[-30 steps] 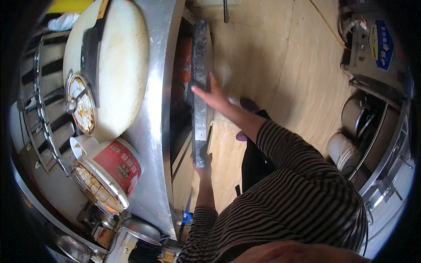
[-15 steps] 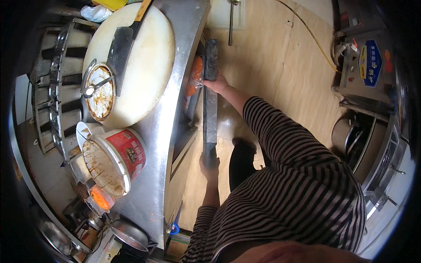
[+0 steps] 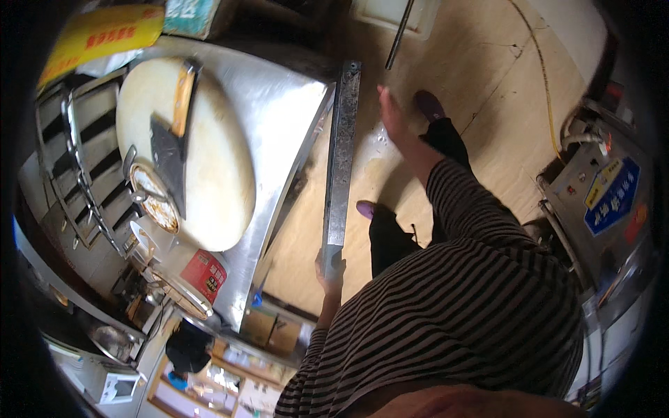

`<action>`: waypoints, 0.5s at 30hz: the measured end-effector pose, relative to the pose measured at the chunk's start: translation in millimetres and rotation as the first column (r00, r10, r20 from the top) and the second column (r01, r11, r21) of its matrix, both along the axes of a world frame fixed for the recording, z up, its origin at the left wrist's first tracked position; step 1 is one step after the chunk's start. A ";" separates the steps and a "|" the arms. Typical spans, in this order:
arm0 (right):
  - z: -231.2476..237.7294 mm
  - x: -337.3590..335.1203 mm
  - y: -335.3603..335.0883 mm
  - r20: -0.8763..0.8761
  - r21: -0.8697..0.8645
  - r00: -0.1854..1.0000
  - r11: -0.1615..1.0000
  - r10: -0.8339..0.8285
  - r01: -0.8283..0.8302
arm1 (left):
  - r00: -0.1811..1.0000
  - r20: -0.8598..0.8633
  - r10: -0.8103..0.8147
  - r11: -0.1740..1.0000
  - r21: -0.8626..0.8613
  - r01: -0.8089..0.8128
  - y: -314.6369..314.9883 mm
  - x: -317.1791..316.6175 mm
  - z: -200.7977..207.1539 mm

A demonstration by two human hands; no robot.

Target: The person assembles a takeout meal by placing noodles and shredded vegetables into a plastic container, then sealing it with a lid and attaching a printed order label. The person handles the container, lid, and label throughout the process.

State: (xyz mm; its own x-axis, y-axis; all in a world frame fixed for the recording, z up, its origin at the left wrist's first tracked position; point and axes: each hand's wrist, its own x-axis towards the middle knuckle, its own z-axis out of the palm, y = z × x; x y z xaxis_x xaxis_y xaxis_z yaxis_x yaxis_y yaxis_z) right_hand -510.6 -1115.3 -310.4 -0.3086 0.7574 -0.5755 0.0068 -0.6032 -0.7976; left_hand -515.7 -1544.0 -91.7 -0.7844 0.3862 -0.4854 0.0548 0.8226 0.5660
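Observation:
A long grey metal slab (image 3: 340, 160), seen edge-on like a cabinet door, stands beside the steel counter (image 3: 289, 118). My left hand (image 3: 331, 270) is wrapped round its near end, partly hidden by it. To the right of the slab's far part, my right hand (image 3: 394, 117) is held apart from it, fingers stretched out and nothing in them. On the counter lies a round white chopping board (image 3: 223, 167) bearing a cleaver (image 3: 168, 157) with a wooden handle. An oval dish (image 3: 157, 198) smeared with brown sauce, with a metal utensil in it, overlaps the board's left edge.
A white bucket with a red label (image 3: 205, 275) stands at the counter's near end. Metal racks (image 3: 77, 153) line the left side. A steel appliance (image 3: 592, 188) with a blue label is at the right. A pale tray (image 3: 411, 21) lies on the floor ahead.
My right hand has come away from the slab and a clear bag of orange things, and has opened. That bag no longer shows. My left hand stays at the slab's near end; the view has turned.

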 end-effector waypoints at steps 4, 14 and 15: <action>-24.9 -49.7 110.1 0.112 0.083 0.966 0.967 0.232 -0.242 | 0.973 0.066 0.223 0.975 -0.039 -0.221 40.3 32.3 7.5; -88.6 -94.1 109.4 -0.358 -0.323 0.932 0.930 0.052 -0.175 | 0.930 0.091 0.355 0.928 -0.154 -0.339 46.1 91.7 4.5; -95.0 -104.4 111.9 -0.466 -0.537 0.865 0.836 -0.186 -0.109 | 0.808 0.188 0.558 0.830 -0.124 -0.544 42.7 94.4 2.8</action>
State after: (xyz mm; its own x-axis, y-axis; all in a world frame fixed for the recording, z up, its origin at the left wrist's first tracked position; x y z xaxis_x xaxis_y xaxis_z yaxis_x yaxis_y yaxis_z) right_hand -615.0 -1003.5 -405.4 -0.6318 0.3943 -0.6673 -0.3189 -0.9169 -0.2399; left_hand -421.3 -1501.3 -89.0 -0.7348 -0.1161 -0.6683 -0.5306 0.7122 0.4596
